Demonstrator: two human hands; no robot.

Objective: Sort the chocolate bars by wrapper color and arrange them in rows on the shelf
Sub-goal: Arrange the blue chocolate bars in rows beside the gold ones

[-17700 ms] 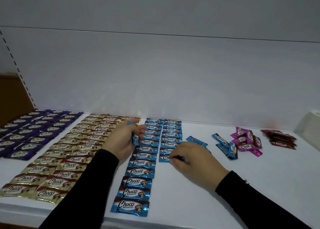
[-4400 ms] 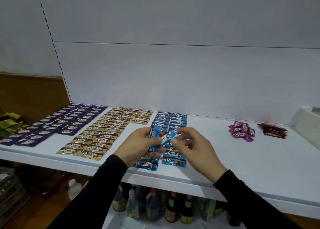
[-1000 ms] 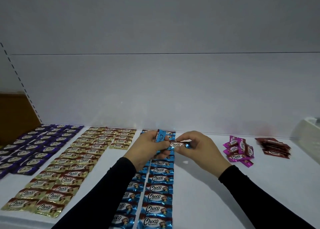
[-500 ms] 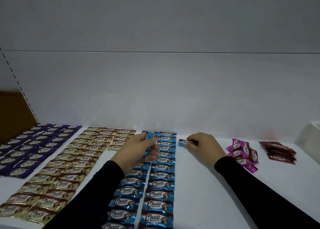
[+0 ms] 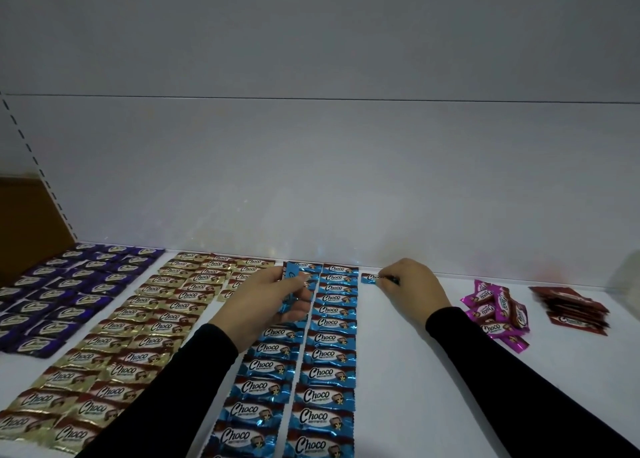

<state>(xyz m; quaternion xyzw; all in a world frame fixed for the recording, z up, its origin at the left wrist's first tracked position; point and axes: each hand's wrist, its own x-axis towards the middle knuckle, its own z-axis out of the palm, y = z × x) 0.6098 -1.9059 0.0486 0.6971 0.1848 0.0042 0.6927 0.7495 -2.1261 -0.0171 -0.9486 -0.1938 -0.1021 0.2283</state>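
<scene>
Shelf (image 5: pixel 415 371) space is what I check first: white board runs wide and bare between the blue rows (image 5: pixel 329 340) and the pink pile (image 5: pixel 498 315), with the back wall close behind. Purple rows (image 5: pixel 69 284) and gold rows (image 5: pixel 145 326) fill my left side, and a dark red stack (image 5: pixel 575 310) sits far right. My left hand (image 5: pixel 266 305) grips a small bundle of blue bars (image 5: pixel 292 284) over the first blue row, fingers curled round it. My right hand (image 5: pixel 412 284) pinches a single blue bar (image 5: pixel 372 277) down at the back edge, starting a third row. I judge the risk is my left sleeve dragging across the laid bars, or the bundle slipping and scattering them. The new bar may also land skewed against the wall.
</scene>
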